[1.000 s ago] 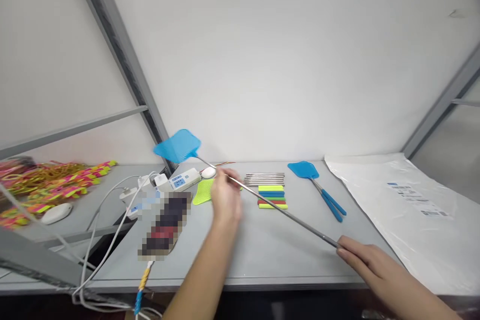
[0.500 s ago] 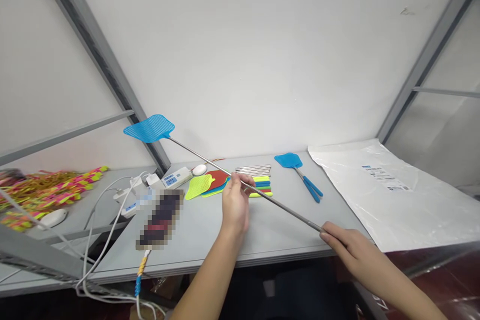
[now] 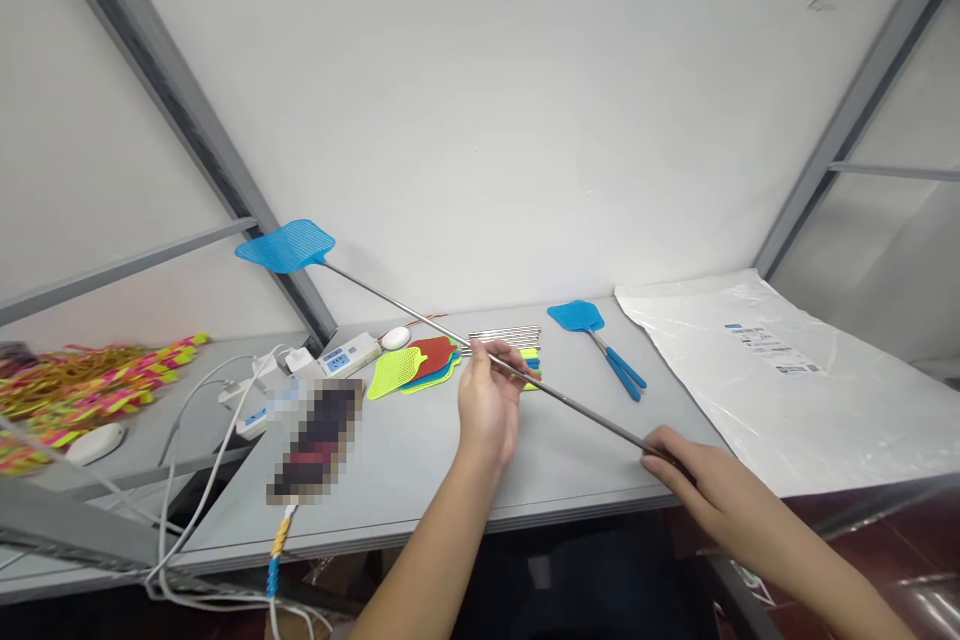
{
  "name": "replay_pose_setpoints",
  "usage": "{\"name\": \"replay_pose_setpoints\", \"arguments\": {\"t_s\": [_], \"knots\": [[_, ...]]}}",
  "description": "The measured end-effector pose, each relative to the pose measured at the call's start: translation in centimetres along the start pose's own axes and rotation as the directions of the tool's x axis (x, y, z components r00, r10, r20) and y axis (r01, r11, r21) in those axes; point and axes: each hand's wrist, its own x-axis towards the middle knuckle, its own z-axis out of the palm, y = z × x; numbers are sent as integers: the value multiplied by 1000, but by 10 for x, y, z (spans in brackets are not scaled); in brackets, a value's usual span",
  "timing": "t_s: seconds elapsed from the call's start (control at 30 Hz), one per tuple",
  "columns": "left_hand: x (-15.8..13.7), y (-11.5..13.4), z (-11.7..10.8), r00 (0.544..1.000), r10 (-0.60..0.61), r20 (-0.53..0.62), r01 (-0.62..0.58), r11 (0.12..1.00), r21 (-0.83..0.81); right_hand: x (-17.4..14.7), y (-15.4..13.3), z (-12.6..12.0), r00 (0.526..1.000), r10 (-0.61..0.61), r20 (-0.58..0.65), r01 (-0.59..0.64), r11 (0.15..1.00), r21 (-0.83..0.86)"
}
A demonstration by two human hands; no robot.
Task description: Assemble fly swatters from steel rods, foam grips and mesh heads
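Both my hands hold a long fly swatter with a metal rod and a blue mesh head (image 3: 289, 246), raised above the table and slanting down to the right. My left hand (image 3: 491, 400) is closed round the middle of the rod. At its lower end, my right hand (image 3: 686, 470) grips the rod, its fingers covering the tip. Behind my left hand lie several metal rods (image 3: 504, 336), coloured handles (image 3: 532, 360) that it partly hides, and loose swatter heads, among them a yellow-green one (image 3: 395, 373) and a red one (image 3: 433, 357). Blue fly swatters (image 3: 600, 340) with blue handles lie right of these.
A large white plastic bag (image 3: 720, 390) with a label covers the table's right side. Power strips (image 3: 349, 356) with white cables, a white mouse-like object (image 3: 396, 338) and a pixelated item (image 3: 319, 440) are at left. Metal posts (image 3: 187, 120) frame the grey table (image 3: 420, 480).
My left hand has slid along the rod towards my right hand. The blue head has shifted slightly left and up, while my right hand keeps its hold at the lower end.
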Motion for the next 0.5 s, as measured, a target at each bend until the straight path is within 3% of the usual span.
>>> {"name": "replay_pose_setpoints", "arguments": {"t_s": [0.17, 0.33, 0.5], "knots": [[0, -2, 10, 998, 18, 62, -17, 1000, -12, 19, -19, 10, 995, -16, -103, 7, 996, -85], [6, 9, 14, 996, 34, 79, -32, 999, -32, 19, -14, 16, 989, -41, -143, 21, 991, -134], [28, 24, 14, 987, 157, 48, -152, 985, -83, 6, -4, 8, 989, 10, -147, -21, 997, -79]]}}
